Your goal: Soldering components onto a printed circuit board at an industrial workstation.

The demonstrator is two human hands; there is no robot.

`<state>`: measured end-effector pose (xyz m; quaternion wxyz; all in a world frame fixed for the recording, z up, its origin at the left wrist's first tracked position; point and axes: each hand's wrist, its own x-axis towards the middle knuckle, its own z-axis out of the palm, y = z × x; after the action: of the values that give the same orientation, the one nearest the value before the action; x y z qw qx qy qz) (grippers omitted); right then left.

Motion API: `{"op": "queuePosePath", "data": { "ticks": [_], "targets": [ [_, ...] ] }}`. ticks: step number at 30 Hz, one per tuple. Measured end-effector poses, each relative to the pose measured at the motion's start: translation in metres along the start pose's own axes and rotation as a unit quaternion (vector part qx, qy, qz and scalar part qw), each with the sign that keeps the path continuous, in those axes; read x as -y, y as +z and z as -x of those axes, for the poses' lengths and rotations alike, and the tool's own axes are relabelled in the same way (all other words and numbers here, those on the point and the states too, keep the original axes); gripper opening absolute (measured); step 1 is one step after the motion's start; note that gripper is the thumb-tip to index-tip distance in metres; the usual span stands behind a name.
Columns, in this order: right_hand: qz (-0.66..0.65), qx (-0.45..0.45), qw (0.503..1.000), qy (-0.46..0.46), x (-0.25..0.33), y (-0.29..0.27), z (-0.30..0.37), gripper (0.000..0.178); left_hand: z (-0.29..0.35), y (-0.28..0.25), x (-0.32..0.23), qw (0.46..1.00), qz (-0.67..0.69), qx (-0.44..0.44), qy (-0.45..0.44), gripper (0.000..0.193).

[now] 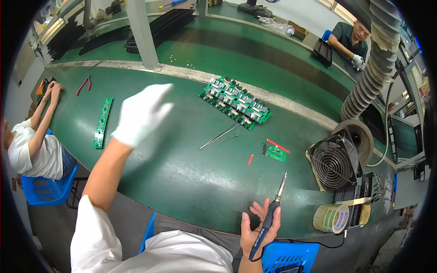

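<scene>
My left hand (142, 113) wears a white glove and hovers above the green bench (191, 177), fingers together, holding nothing. My bare right hand (257, 227) sits at the near edge and grips a blue-handled soldering iron (269, 214), tip pointing up and away. Beyond the tip lie a small green circuit board (276, 154), a red strip (278, 145) and a small red piece (250, 159). Metal tweezers (219, 135) lie mid-bench. A batch of green circuit boards with black parts (236, 102) lies farther back.
A long green board (103, 122) and red pliers (83, 84) lie at left, near a seated person in white (34, 145). A fume fan (334, 163) with ribbed hose (371, 77) stands at right, a tape roll (331, 217) below it. Another person (350, 41) works far right.
</scene>
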<state>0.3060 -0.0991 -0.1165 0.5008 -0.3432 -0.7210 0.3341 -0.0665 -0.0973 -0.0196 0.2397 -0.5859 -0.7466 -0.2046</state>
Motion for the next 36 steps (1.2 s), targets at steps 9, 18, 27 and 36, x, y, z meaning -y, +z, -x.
{"op": "queuePosePath", "data": {
  "ticks": [9, 18, 27, 36],
  "targets": [
    [-0.013, -0.034, 0.999, 0.029, 0.001, 0.005, 0.005, 0.09, -0.099, 0.105, -0.009, 0.966, 0.056, 0.07, 0.244, 0.048],
    [-0.062, -0.046, 0.996, 0.047, -0.001, 0.0, 0.0, 0.093, -0.027, 0.003, -0.063, 0.959, 0.141, 0.134, 0.204, 0.054],
    [-0.016, 0.023, 0.999, 0.016, -0.007, -0.012, -0.024, 0.093, 0.047, -0.009, -0.092, 0.891, 0.301, 0.282, 0.191, 0.058],
    [0.006, -0.007, 0.999, 0.035, -0.004, -0.016, -0.024, 0.079, 0.056, 0.003, -0.086, 0.895, 0.343, 0.229, 0.168, 0.049]
  ]
}}
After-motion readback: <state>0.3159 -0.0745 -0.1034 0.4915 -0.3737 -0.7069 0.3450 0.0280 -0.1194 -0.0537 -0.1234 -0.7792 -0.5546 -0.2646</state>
